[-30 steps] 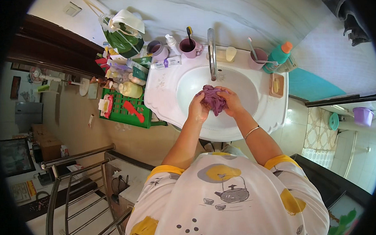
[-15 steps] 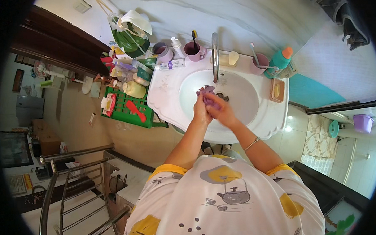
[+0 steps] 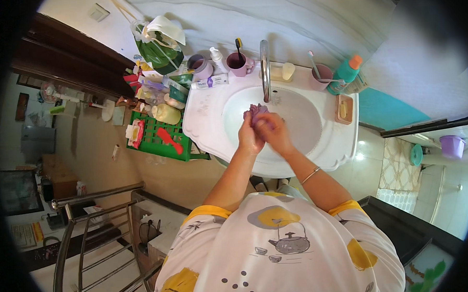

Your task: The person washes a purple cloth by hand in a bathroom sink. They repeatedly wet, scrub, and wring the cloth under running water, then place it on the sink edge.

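Scrubbing is the step in hand: your left hand (image 3: 250,137) and right hand (image 3: 273,134) grip the purple cloth (image 3: 255,112) together below the tap (image 3: 264,66); next, wring it over the basin (image 3: 316,126).

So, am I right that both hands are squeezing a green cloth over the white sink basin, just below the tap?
Not quite: the cloth is purple, not green, as the head view shows. The rest holds: the left hand and right hand press it together over the white sink basin, just below the tap.
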Demonstrator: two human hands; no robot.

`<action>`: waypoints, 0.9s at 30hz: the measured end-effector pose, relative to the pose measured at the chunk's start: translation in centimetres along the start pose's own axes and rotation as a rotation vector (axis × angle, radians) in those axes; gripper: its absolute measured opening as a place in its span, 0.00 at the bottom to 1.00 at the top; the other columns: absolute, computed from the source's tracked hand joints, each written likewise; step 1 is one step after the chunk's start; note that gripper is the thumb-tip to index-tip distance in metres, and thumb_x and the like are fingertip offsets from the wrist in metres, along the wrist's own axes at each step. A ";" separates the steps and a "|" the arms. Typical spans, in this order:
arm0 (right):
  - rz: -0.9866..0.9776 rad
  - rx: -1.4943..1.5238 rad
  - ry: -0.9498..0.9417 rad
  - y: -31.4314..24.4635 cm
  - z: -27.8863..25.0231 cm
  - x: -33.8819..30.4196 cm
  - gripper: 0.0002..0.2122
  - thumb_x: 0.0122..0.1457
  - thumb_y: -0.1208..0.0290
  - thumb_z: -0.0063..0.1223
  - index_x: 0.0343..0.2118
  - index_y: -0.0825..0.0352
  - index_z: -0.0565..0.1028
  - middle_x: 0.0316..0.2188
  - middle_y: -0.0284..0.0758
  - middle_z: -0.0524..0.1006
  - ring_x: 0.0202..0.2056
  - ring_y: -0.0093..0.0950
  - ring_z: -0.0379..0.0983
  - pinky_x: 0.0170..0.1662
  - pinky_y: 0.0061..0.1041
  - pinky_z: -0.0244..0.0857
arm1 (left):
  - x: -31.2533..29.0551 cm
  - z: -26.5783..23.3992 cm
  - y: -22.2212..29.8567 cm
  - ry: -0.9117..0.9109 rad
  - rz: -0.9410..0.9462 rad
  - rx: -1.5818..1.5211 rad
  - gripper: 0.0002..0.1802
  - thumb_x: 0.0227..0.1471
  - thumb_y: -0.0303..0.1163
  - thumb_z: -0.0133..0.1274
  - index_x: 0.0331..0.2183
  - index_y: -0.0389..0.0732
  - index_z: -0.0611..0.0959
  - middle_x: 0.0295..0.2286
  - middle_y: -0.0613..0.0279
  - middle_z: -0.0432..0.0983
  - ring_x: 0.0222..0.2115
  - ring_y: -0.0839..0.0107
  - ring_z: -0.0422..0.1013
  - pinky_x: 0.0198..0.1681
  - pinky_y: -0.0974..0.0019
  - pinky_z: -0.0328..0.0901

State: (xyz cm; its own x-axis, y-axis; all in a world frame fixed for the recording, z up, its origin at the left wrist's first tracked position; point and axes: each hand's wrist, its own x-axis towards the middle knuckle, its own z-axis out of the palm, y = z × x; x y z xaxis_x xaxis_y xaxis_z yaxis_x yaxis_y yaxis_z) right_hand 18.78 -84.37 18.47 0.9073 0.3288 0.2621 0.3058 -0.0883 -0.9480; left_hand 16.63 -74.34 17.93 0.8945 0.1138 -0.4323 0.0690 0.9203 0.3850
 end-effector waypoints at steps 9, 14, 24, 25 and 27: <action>0.060 -0.247 0.252 2.6 0.3 1.0 0.03 0.51 0.74 0.50 0.28 0.65 0.71 0.25 0.41 0.72 0.29 0.39 0.70 0.33 0.33 0.64 | -0.7 1.2 -1.8 0.109 0.015 -0.012 0.17 0.59 0.38 0.34 0.44 0.42 0.71 0.42 0.62 0.70 0.44 0.68 0.65 0.49 0.63 0.59; 0.010 -0.292 0.099 0.2 0.9 1.6 0.04 0.51 0.73 0.50 0.30 0.64 0.72 0.27 0.41 0.73 0.28 0.39 0.70 0.32 0.33 0.65 | 1.0 -1.3 -0.7 0.043 -0.005 -0.021 0.19 0.58 0.38 0.29 0.43 0.40 0.72 0.42 0.58 0.70 0.45 0.64 0.65 0.51 0.59 0.59; 0.084 0.013 -0.009 0.3 2.7 -1.7 0.05 0.51 0.70 0.53 0.30 0.64 0.75 0.24 0.33 0.74 0.29 0.27 0.71 0.39 0.24 0.63 | 1.4 -2.6 1.5 -0.082 -0.191 -0.089 0.20 0.56 0.38 0.31 0.40 0.38 0.73 0.40 0.54 0.71 0.42 0.60 0.67 0.48 0.55 0.61; -0.091 -0.144 0.042 -2.0 3.0 -1.4 0.06 0.50 0.66 0.53 0.27 0.63 0.75 0.22 0.37 0.74 0.26 0.36 0.71 0.36 0.29 0.65 | 1.8 -3.6 0.7 -0.008 -0.152 -0.086 0.19 0.56 0.38 0.31 0.40 0.38 0.73 0.40 0.55 0.71 0.42 0.61 0.67 0.48 0.57 0.62; 0.086 -0.431 0.052 1.1 2.7 0.3 0.08 0.52 0.66 0.52 0.25 0.67 0.74 0.20 0.43 0.73 0.25 0.39 0.71 0.30 0.31 0.65 | 2.1 -4.6 -1.6 0.140 -0.084 -0.068 0.18 0.56 0.37 0.33 0.40 0.39 0.73 0.38 0.56 0.72 0.41 0.62 0.68 0.46 0.59 0.63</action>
State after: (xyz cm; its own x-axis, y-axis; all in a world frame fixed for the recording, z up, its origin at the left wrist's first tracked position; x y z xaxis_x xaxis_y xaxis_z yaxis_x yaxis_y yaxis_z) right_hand 18.63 -81.86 17.05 0.9446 0.2564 0.2048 0.3111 -0.5007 -0.8078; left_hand 16.35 -73.87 12.67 0.8165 0.0824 -0.5714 0.1063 0.9514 0.2890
